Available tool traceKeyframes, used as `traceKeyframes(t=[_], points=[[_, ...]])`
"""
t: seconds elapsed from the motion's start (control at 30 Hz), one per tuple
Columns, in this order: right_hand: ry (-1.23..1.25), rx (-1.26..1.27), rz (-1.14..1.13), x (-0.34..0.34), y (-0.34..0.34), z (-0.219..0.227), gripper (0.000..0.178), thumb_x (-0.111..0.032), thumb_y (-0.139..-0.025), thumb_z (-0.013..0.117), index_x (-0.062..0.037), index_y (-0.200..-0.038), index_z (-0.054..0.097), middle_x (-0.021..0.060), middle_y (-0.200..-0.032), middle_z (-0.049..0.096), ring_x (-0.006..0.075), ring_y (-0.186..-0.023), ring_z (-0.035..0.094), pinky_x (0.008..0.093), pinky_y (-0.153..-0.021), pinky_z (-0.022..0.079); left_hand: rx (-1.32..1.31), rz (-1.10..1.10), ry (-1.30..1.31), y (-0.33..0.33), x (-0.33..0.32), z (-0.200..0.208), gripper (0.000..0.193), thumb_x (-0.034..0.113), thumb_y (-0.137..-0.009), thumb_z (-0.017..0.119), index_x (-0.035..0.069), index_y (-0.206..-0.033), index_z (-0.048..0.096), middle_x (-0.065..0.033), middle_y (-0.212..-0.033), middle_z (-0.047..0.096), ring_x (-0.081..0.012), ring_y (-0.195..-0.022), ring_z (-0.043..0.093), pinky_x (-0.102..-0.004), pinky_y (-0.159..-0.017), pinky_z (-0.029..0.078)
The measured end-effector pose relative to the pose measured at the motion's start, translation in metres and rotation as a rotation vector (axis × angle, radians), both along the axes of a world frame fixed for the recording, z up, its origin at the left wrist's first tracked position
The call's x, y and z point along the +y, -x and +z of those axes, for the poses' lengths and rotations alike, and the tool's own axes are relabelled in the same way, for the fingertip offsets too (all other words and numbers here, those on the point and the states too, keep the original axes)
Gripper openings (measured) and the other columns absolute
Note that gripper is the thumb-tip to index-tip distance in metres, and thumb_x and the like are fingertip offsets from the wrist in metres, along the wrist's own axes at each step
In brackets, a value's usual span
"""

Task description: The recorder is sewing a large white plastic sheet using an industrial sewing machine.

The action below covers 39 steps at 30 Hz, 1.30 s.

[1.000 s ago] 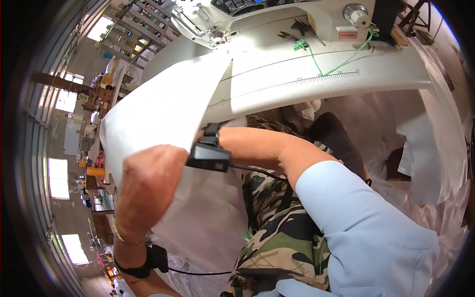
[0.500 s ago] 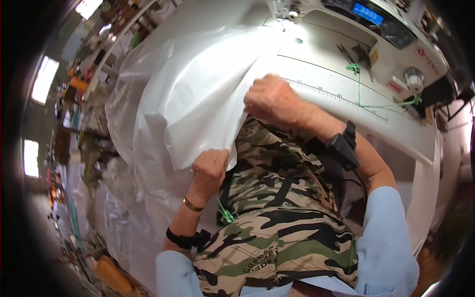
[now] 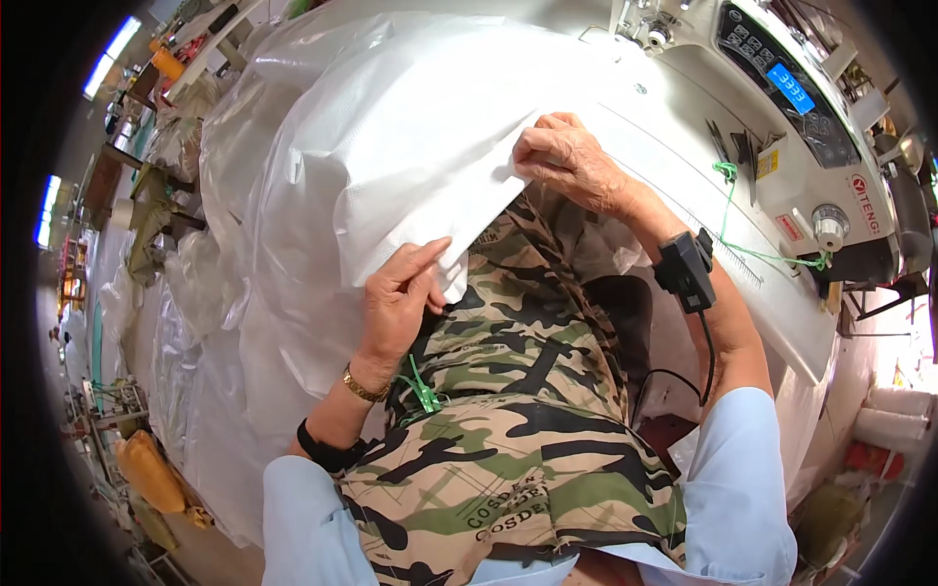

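A large white plastic sheet point(image 3: 322, 195) spreads from the sewing machine's table down over my left side, its near edge drawn taut between both hands. My right hand point(image 3: 576, 166) pinches that edge at its upper right end, with the fingers curled. Near the sheet's lower corner, my left hand point(image 3: 396, 303) grips the edge, its index finger stretched along the plastic and the other fingers curled below. A narrow strip along the edge looks folded over. Beneath the sheet lies my camouflage apron point(image 3: 518, 342), with a knot of green thread point(image 3: 425, 394) by my left wrist.
The white sewing machine point(image 3: 782, 166) with a lit display stands at the upper right. Dark scissors or snips point(image 3: 745, 156) and green cord point(image 3: 728, 205) lie beside it. White rolls point(image 3: 894, 415) are at far right; cluttered shelves and a yellow bundle point(image 3: 149, 471) are at left.
My view has shifted, so the machine sits further right. My left index finger has straightened out from a closed fist. The sheet's edge between the hands now shows a flatter, folded strip.
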State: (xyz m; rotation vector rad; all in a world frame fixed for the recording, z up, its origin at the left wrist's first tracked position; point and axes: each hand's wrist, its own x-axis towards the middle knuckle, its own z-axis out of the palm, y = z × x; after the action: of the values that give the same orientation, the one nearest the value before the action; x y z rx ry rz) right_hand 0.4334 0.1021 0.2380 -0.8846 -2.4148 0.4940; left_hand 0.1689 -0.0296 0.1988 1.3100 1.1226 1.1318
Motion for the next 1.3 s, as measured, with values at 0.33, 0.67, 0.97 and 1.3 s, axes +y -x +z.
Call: traceKeyframes(t=[0.33, 0.67, 0.97, 1.3], points=[[-0.133, -0.034, 0.057, -0.003, -0.001, -0.001, 0.015, -0.024, -0.087, 0.067, -0.0103, -0.093, 0.069, 0.0027, -0.097, 0.063, 0.0233, -0.101, 0.056, 0.0392, -0.097, 0.040, 0.452, 0.058, -0.441, -0.010, 0.016, 0.004, 0.031, -0.001, -0.080, 0.073, 0.002, -0.111, 0.070, -0.0012, -0.072, 0.044, -0.0112, -0.061, 0.040, -0.0258, -0.055, 0.034], [-0.203, -0.186, 0.009, 0.004, -0.003, 0.005, 0.019, -0.029, -0.087, 0.067, -0.0113, -0.084, 0.061, 0.0010, -0.084, 0.060, 0.0200, -0.088, 0.057, 0.0352, -0.084, 0.042, 0.500, 0.125, -0.587, -0.008, 0.029, 0.013, 0.011, -0.001, -0.082, 0.071, 0.000, -0.093, 0.069, -0.0062, -0.070, 0.049, -0.0169, -0.058, 0.050, -0.0296, -0.054, 0.040], [-0.215, -0.223, -0.071, 0.031, -0.024, 0.008, 0.033, -0.042, -0.081, 0.071, -0.0108, -0.079, 0.058, 0.0037, -0.079, 0.059, 0.0216, -0.080, 0.058, 0.0343, -0.074, 0.046, 0.510, 0.081, -0.558, -0.003, 0.031, 0.015, 0.021, -0.004, -0.083, 0.065, 0.002, -0.103, 0.069, -0.0093, -0.073, 0.053, -0.0219, -0.061, 0.056, -0.0331, -0.054, 0.045], [-0.246, -0.220, -0.110, 0.062, -0.046, 0.005, 0.044, -0.051, -0.070, 0.075, -0.0105, -0.074, 0.058, 0.0042, -0.073, 0.061, 0.0219, -0.073, 0.058, 0.0346, -0.079, 0.043, 0.502, -0.117, -0.448, 0.006, 0.038, 0.019, 0.022, -0.004, -0.087, 0.062, -0.001, -0.108, 0.065, -0.0102, -0.075, 0.054, -0.0175, -0.060, 0.049, -0.0286, -0.055, 0.039]])
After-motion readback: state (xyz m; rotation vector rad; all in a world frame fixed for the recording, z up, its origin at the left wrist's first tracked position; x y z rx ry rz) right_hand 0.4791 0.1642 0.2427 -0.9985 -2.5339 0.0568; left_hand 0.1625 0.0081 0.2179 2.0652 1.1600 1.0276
